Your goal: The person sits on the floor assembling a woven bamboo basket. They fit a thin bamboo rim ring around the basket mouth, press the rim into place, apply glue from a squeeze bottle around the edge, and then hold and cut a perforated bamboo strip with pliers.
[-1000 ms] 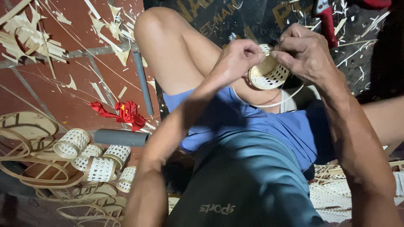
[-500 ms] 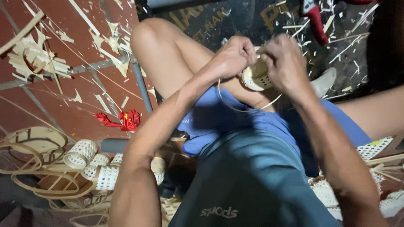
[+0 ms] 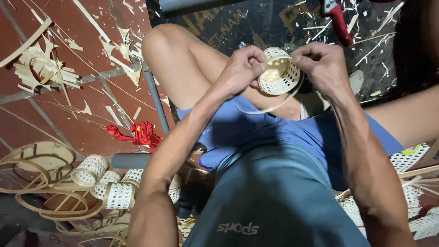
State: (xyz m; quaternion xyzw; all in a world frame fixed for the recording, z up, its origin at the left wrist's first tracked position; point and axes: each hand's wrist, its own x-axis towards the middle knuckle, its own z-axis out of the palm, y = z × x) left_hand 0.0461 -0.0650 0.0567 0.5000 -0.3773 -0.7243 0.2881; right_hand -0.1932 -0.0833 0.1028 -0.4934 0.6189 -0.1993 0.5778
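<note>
I sit on the floor and hold a small round woven rattan cup [image 3: 280,72] between both hands above my bent knee. My left hand [image 3: 242,68] pinches its left rim. My right hand [image 3: 320,64] grips the right rim with thumb and fingers. A thin bamboo strip [image 3: 270,106] loops down from the cup over my thigh. The cup's open mouth faces me and shows a pale mesh wall.
Several finished woven cups [image 3: 107,183] and bent bamboo hoops [image 3: 36,169] lie at lower left. A red cloth scrap [image 3: 139,132] lies on the red tiled floor amid bamboo shavings. A red-handled tool [image 3: 338,20] rests at top right. Woven mesh sheets [image 3: 411,201] lie at right.
The view has shifted so the hands and cup sit nearer the centre. The cup has turned between my fingers and its mouth now faces me more fully.
</note>
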